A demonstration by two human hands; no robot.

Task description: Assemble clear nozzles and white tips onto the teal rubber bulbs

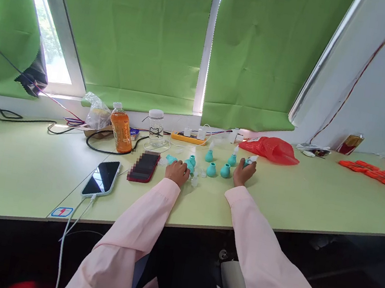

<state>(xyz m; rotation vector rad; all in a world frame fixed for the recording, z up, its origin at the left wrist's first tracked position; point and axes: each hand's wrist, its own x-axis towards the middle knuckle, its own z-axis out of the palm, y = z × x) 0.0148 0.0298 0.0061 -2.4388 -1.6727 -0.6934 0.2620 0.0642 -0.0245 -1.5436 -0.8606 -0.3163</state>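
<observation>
My right hand (244, 172) is closed around a teal rubber bulb (247, 162) with a clear nozzle (253, 158) pointing up to the right. My left hand (177, 173) rests low over the table among more teal bulbs, its fingers curled and partly hidden behind the knuckles; whatever they grip does not show. A bulb (189, 165) touches or nearly touches its right side, and another lies just beyond it. Between my hands stand several bulbs, such as an open-necked one (211, 169) and one with a nozzle fitted (232, 159). Small clear plastic pieces (194, 181) lie beside my left hand.
Left of my hands lie a dark red phone (144, 166) and a charging phone (101, 179) whose cable hangs over the edge. Behind stand a tea bottle (122, 129), a clear jar (155, 128) and a yellow power strip (189, 138). A red plastic bag (271, 149) sits behind my right hand.
</observation>
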